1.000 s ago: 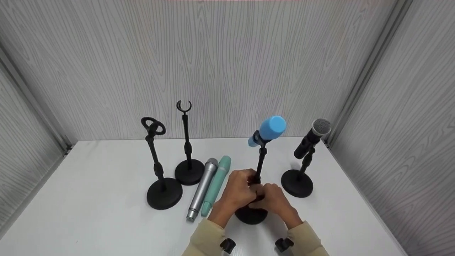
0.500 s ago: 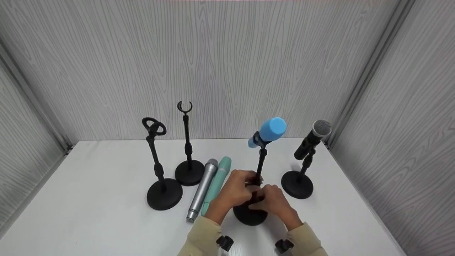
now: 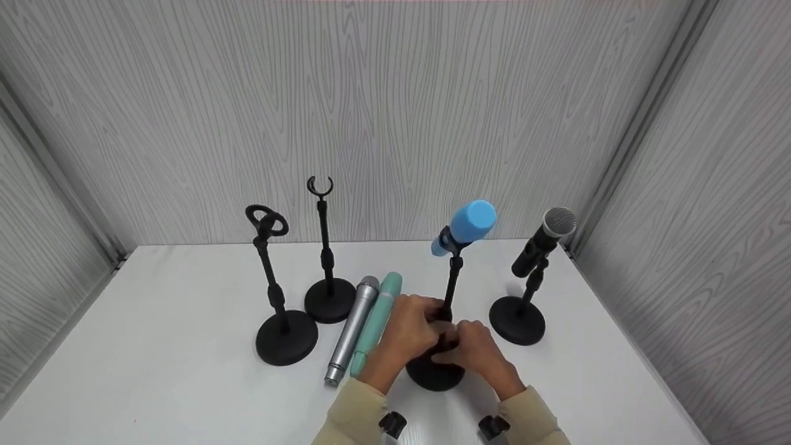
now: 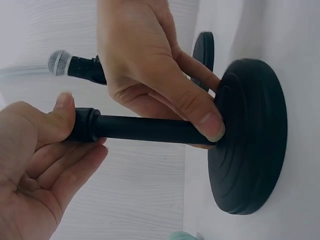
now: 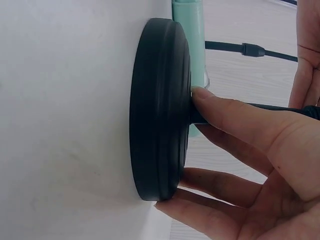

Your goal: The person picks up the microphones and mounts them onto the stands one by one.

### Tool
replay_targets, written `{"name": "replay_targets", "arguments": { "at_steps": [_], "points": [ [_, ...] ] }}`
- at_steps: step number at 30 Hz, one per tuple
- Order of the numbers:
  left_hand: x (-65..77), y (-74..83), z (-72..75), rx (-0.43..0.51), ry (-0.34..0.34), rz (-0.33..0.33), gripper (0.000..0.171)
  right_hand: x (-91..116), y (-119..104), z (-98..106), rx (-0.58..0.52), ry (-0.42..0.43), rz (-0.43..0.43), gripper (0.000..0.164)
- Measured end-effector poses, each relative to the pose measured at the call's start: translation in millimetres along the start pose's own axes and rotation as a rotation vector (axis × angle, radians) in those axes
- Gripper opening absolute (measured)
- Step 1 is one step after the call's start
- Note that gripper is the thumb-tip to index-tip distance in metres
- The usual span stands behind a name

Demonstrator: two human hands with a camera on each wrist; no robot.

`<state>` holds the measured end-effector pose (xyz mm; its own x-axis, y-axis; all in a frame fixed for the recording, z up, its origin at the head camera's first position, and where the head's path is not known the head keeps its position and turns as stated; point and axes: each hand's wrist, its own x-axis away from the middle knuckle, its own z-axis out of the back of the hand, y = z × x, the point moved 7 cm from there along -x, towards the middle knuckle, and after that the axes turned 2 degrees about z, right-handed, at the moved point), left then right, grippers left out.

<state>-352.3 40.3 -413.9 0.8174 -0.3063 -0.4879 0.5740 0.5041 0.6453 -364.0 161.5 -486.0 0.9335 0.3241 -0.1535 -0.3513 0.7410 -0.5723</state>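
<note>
A black desktop microphone stand (image 3: 436,376) with a round base stands between the hands, and a blue microphone (image 3: 473,221) sits tilted in the clip on top. My left hand (image 3: 409,329) grips the stand's pole; in the left wrist view its thumb and fingers are around the black collar (image 4: 84,125). Lower down, my right hand (image 3: 479,351) pinches the foot of the pole. Seen from the right wrist, its thumb is right at the pole where it meets the base (image 5: 161,110), and the lower fingers touch the base's rim.
Left of the hands lie a silver microphone (image 3: 352,330) and a mint green microphone (image 3: 378,321), side by side. Further left stand a stand with a ring-shaped top (image 3: 281,337) and one with a C-shaped clip (image 3: 329,300). A black microphone (image 3: 536,247) rests in a stand (image 3: 518,320) at right.
The blue microphone and the pole under it shift very slightly. Both hands stay at the same stand, the left with only a small movement of its fingers.
</note>
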Motion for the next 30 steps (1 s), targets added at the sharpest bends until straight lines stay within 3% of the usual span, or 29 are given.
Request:
{"name": "replay_targets", "arguments": {
  "at_steps": [4,7,12,19,25,30],
  "points": [
    [0.3,-0.1,2.0,0.01,0.018,0.01,0.013,0.0,-0.2,1.7,0.013,0.017,0.01,0.027],
    [0.9,-1.8,3.0,0.05,0.016,0.02,0.017,-1.2,-3.7,-0.2,0.034,0.0,0.067,0.023],
    [1.8,-2.3,2.3,0.127,-0.043,0.01,0.017,-2.2,-7.4,-2.6,0.053,-0.022,0.114,0.018],
    [1.0,1.5,2.9,0.161,-0.102,-0.047,0.02,-1.8,-6.0,-2.3,0.01,-0.043,0.07,0.016],
    [1.6,-1.1,2.1,0.179,-0.076,-0.038,0.023,-2.9,-5.2,-3.6,0.001,-0.048,0.055,0.015],
    [1.0,-1.2,4.3,0.126,-0.015,-0.041,0.019,-3.1,-3.0,-4.4,-0.009,-0.048,0.029,0.016]
  ]
}}
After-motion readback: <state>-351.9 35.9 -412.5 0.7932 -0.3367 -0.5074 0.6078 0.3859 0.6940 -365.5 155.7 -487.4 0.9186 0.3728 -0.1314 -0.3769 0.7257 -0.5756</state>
